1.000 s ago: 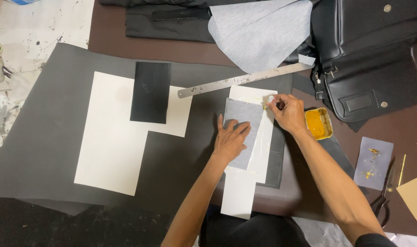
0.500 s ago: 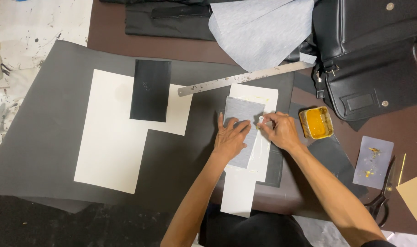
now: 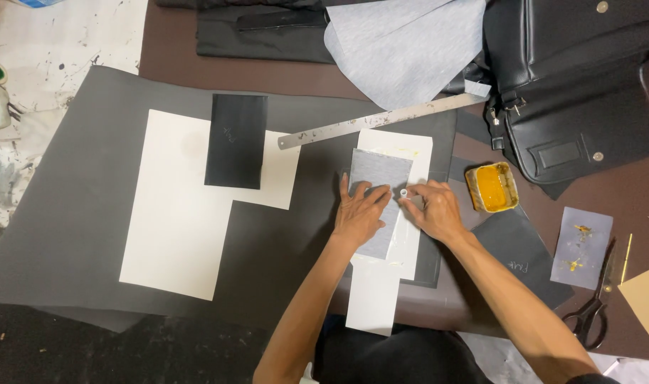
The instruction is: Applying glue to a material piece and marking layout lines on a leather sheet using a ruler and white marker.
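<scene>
- Your left hand (image 3: 359, 217) lies flat, fingers spread, pressing down on the grey fabric rectangle (image 3: 378, 178) just right of the frame's centre; it grips nothing.
- Your right hand (image 3: 433, 210) is closed around a small white-tipped applicator (image 3: 404, 192), its tip touching the right edge of the grey fabric rectangle, close beside your left fingertips.
- The grey fabric rectangle rests on a white paper sheet (image 3: 403, 153), which lies over a black leather piece (image 3: 431, 267) on the brown table (image 3: 267, 78).
- A steel ruler (image 3: 374, 121) runs diagonally just above that paper, well clear of both hands.
- A small yellow glue tin (image 3: 491, 188) sits just to the right of your right hand, not touching it.
- In the left half of the frame, a large white card (image 3: 175, 220) lies on a wide dark grey sheet (image 3: 75, 213), with a black leather rectangle (image 3: 235, 141) on its upper edge.
- A black leather bag (image 3: 581, 85) fills the upper right; light grey cloth (image 3: 403, 50) lies at top centre.
- Scissors (image 3: 591, 306) and a glue-spotted grey scrap (image 3: 582, 245) lie at the lower right.
</scene>
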